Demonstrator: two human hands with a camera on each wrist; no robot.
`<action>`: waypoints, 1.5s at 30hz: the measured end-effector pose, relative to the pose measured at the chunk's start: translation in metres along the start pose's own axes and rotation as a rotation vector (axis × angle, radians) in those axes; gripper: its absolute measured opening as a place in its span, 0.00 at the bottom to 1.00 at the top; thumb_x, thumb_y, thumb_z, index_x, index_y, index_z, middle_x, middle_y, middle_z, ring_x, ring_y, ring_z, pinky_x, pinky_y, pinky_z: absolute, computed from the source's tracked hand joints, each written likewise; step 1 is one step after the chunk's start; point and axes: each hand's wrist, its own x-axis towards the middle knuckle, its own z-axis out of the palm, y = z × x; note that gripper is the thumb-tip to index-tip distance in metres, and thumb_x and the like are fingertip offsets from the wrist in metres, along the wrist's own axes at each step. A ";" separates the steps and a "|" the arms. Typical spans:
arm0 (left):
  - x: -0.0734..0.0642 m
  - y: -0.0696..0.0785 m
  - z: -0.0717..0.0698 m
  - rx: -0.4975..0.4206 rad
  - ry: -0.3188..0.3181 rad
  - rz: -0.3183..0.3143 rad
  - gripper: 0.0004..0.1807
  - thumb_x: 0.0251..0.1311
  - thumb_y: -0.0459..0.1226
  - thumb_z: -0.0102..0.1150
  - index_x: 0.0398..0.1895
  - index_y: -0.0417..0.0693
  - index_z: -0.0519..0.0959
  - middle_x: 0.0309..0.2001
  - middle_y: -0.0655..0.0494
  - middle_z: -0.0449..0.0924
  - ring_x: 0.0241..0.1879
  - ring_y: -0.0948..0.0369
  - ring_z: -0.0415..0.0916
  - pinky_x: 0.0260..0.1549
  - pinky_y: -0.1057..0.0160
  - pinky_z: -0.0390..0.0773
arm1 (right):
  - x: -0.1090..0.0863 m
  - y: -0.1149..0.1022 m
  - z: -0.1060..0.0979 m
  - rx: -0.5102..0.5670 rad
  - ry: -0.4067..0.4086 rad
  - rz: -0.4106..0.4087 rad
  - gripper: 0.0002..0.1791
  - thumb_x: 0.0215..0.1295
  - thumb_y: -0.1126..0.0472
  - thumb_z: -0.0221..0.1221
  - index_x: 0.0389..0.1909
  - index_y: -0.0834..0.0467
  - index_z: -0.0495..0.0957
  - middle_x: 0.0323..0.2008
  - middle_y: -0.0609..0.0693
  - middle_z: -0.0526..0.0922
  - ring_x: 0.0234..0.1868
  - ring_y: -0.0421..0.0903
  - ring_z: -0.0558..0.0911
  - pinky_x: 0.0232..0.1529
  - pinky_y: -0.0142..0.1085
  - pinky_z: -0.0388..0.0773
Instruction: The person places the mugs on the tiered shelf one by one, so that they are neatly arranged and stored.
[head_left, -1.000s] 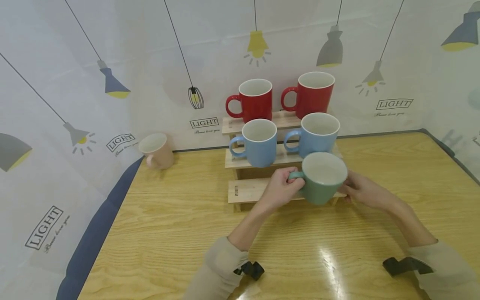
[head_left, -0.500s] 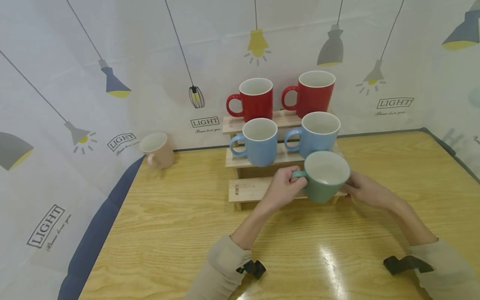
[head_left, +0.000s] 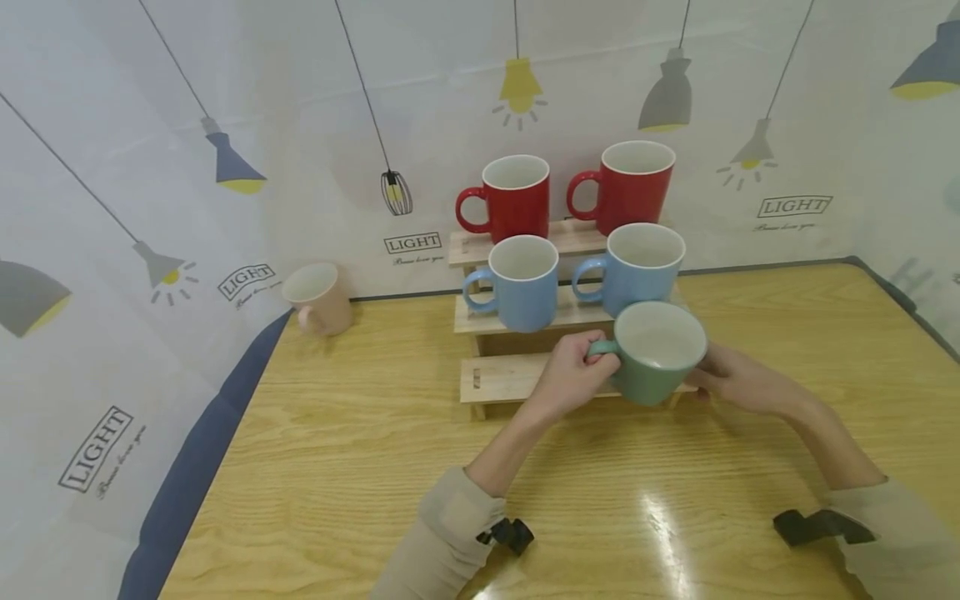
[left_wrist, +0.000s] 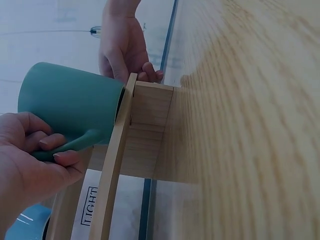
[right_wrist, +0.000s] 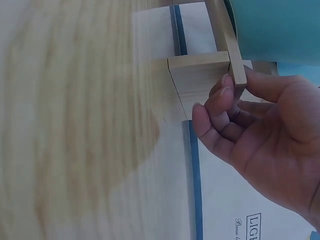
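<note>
My left hand [head_left: 573, 377] grips the handle of a green mug [head_left: 651, 375], its fingers curled through and over it. The mug is upright at the right end of the lowest step of a wooden three-step rack [head_left: 498, 379]; in the left wrist view its base [left_wrist: 117, 95] meets the board or nearly so. My right hand [head_left: 742, 379] is at that same end, partly behind the mug in the head view. The right wrist view shows its thumb and curled fingers [right_wrist: 222, 102] pinching the board's end. Two light blue mugs [head_left: 527, 292] stand on the middle step.
On the top step stand two red mugs [head_left: 519, 204], handles to the left. A pink mug [head_left: 326, 304] stands at the table's back left corner. A printed curtain [head_left: 300, 125] hangs behind the wooden table [head_left: 337, 467].
The green mug and my left hand have shifted slightly to the right along the lowest step. My right hand stays at the rack's end. The head view has drifted a little.
</note>
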 end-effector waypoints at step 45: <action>-0.034 0.001 -0.039 0.097 0.021 -0.026 0.17 0.66 0.30 0.54 0.57 0.35 0.73 0.53 0.42 0.77 0.49 0.57 0.76 0.48 0.65 0.78 | -0.006 0.002 -0.013 0.070 -0.073 0.031 0.38 0.67 0.66 0.63 0.74 0.63 0.55 0.54 0.55 0.83 0.51 0.48 0.84 0.49 0.38 0.81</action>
